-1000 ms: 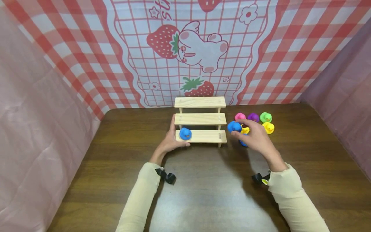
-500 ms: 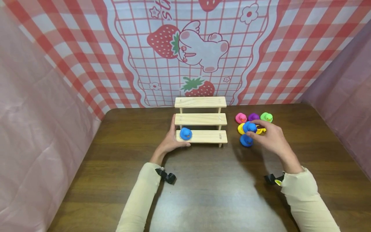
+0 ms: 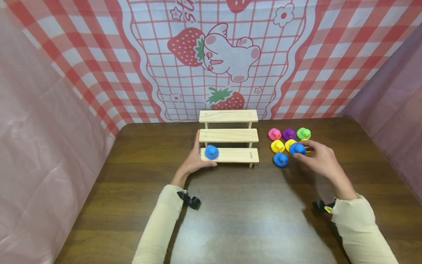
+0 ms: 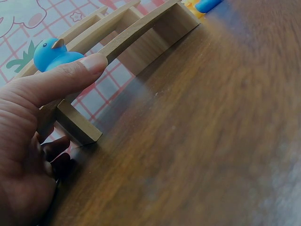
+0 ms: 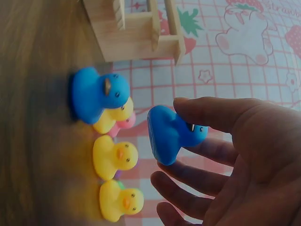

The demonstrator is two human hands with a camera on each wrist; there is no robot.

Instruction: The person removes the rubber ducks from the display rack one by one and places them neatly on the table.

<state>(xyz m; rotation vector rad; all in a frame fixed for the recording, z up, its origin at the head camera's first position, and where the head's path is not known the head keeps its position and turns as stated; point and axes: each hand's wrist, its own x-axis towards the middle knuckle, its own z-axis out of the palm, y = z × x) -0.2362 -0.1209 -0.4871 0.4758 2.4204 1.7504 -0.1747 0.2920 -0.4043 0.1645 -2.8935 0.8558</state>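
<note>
At the left end of a three-step wooden shelf [image 3: 230, 135], my left hand [image 3: 192, 159] grips it, thumb along the front of the lowest step and fingers round the side. A blue rubber duck [image 3: 211, 151] sits on that step, just above the thumb. My right hand [image 3: 323, 163] pinches a second blue rubber duck [image 5: 171, 134] between thumb and fingers, raised off the table and tilted in the right wrist view. In the head view it partly covers the yellow ducks behind it. Another blue duck [image 3: 281, 160] stands on the table to its left.
Behind the blue ducks stand yellow ducks [image 3: 277, 146], then a pink duck [image 3: 274, 134], a purple duck [image 3: 289, 134] and a green duck [image 3: 303, 133]. The brown wooden table [image 3: 211, 212] ends at a checked strawberry cloth [image 3: 280, 66]; pink cloth [image 3: 43, 146] hangs at the sides.
My right hand has moved to the right with the blue rubber duck, away from the shelf and across the duck group. My left hand and the shelf have stayed in place.
</note>
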